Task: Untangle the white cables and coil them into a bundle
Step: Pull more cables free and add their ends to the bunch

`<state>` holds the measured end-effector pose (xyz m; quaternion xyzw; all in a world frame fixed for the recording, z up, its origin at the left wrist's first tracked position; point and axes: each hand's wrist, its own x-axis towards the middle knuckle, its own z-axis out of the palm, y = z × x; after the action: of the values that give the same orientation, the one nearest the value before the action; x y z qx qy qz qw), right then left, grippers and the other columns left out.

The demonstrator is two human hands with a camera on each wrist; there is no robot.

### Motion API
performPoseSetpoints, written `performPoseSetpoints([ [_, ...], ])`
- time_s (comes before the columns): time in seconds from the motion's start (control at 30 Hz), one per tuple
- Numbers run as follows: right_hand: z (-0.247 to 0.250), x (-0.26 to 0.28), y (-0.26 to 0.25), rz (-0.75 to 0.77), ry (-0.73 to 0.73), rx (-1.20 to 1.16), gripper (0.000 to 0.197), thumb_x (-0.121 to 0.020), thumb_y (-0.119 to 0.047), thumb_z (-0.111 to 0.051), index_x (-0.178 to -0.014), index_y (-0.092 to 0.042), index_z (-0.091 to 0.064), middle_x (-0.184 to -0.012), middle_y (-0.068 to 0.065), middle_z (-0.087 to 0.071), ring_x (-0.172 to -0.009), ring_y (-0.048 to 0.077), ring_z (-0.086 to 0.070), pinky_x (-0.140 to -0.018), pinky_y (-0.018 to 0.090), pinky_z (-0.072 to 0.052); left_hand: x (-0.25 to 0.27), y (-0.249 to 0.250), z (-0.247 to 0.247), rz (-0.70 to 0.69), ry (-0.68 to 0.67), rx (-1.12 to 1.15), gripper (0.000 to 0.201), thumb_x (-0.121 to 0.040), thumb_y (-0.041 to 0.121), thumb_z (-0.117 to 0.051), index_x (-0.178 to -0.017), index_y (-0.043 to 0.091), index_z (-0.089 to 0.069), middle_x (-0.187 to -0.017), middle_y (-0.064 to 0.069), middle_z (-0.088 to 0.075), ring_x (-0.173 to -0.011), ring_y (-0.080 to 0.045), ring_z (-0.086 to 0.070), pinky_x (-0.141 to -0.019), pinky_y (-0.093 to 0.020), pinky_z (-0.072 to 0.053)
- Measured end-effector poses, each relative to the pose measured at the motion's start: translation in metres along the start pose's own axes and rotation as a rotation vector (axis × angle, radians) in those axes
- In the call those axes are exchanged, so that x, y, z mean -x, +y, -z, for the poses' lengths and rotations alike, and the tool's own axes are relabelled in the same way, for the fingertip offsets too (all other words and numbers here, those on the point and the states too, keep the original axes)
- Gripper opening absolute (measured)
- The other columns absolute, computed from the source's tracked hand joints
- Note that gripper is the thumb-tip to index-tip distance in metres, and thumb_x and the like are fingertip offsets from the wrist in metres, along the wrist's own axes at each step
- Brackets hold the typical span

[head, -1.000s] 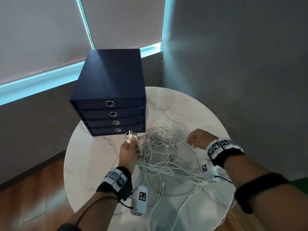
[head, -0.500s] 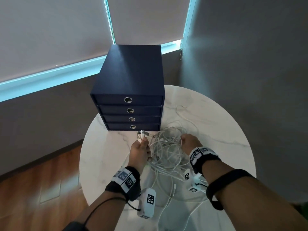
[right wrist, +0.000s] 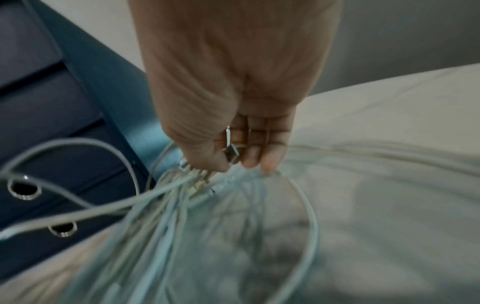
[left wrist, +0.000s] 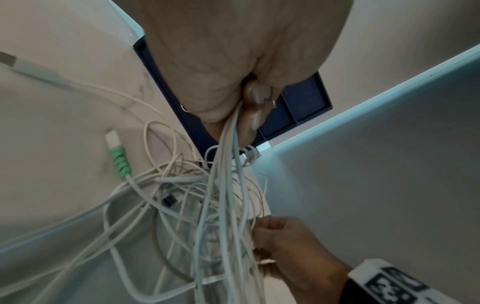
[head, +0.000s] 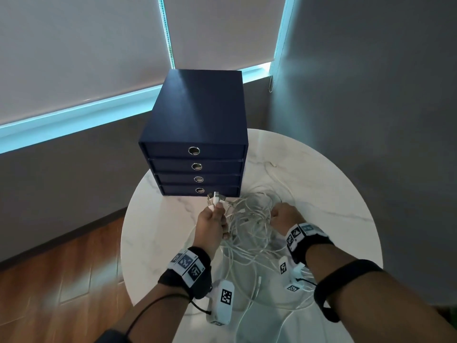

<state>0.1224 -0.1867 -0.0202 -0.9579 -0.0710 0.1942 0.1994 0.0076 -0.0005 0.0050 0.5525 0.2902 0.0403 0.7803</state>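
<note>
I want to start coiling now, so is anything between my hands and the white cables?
No. The left hand already grips a bunch of connector ends of the tangled white cables, and the right hand holds loops of them. The dark blue four-drawer box stands just behind, on the round white marble table.

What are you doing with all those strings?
They are white cables, all tangled on the round table. The left hand grips a bunch of plug ends by the blue drawer box, and the right hand grabs the loops. Nothing is coiled yet.
</note>
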Motion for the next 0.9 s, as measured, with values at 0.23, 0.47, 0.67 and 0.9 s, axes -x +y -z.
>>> performPoseSetpoints([
  [0.23,0.083,-0.003,-0.032,0.231,0.257,-0.325,0.026,-0.076,0.001,-0.064,-0.08,-0.024,-0.07,-0.076,-0.007,-0.068,-0.074,0.012,-0.065,-0.076,0.028,-0.055,0.0,0.013,-0.012,-0.039,-0.03,0.052,0.039,-0.106,0.028,-0.043,-0.069,0.017,-0.038,-0.052,0.008,-0.031,-0.043,-0.01,-0.027,-0.042,-0.023,-0.029],
  [0.47,0.128,0.008,-0.057,0.407,0.33,-0.542,0.035,-0.079,0.002,-0.062,-0.096,-0.029,-0.062,-0.078,-0.007,-0.058,-0.063,0.003,-0.055,-0.071,0.027,-0.049,0.005,0.033,-0.028,-0.132,-0.09,0.085,0.037,-0.107,0.027,-0.042,-0.071,0.017,-0.039,-0.053,0.008,-0.031,-0.044,-0.009,-0.027,-0.043,-0.022,-0.028],
  [0.67,0.137,0.034,-0.073,0.44,0.152,-0.601,0.039,-0.077,0.009,-0.061,-0.102,-0.021,-0.065,-0.079,0.002,-0.056,-0.058,0.007,-0.049,-0.061,0.02,-0.043,0.009,0.049,-0.046,-0.264,-0.098,0.032,0.03,-0.107,0.026,-0.04,-0.083,0.012,-0.052,-0.064,0.002,-0.057,-0.048,-0.009,-0.039,-0.044,-0.025,-0.037],
  [0.9,0.159,0.056,-0.098,0.564,0.082,-0.804,0.047,-0.078,0.019,-0.051,-0.109,-0.012,-0.067,-0.083,0.008,-0.06,-0.053,0.009,-0.047,-0.05,0.024,-0.041,0.008,0.052,-0.065,-0.274,-0.26,-0.077,0.039,-0.106,0.028,-0.042,-0.111,-0.008,-0.056,-0.071,0.002,-0.066,-0.042,-0.008,-0.036,-0.045,-0.027,-0.038],
])
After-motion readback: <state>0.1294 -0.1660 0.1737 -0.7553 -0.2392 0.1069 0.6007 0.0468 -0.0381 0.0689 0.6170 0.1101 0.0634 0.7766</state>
